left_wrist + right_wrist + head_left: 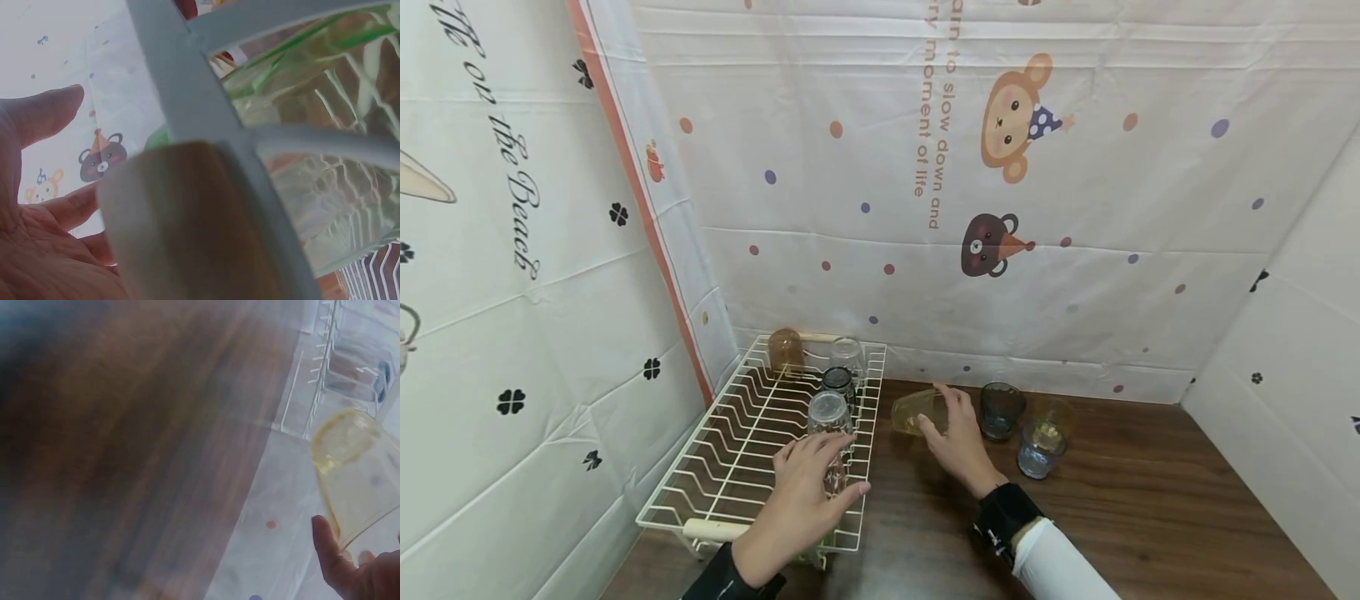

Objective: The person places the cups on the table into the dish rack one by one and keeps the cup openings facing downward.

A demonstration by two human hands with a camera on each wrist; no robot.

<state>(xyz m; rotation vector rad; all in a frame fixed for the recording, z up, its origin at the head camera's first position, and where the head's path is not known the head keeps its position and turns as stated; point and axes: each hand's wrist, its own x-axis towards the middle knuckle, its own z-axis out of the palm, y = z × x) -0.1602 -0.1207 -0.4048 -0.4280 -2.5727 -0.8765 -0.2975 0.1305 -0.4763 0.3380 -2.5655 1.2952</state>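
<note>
— How do the arms lie?

— Both forearms reach forward from the bottom edge of the head view. The left hand lies over the near right part of the white wire rack, palm down. The right hand stretches out above the wooden table, just right of the rack.

— And the fingers?

— The left hand's fingers are spread and only loosely bent around an upturned clear glass standing in the rack; they touch it without a firm clasp. The right hand grips a yellow glass, thumb and fingers around its wall, with the glass tipped on its side between the rack and the other tumblers.

— What else stands there?

— An amber glass, another clear one and a dark glass farther back in the rack; a grey-green tumbler, a yellowish one and a bluish glass on the table.
</note>
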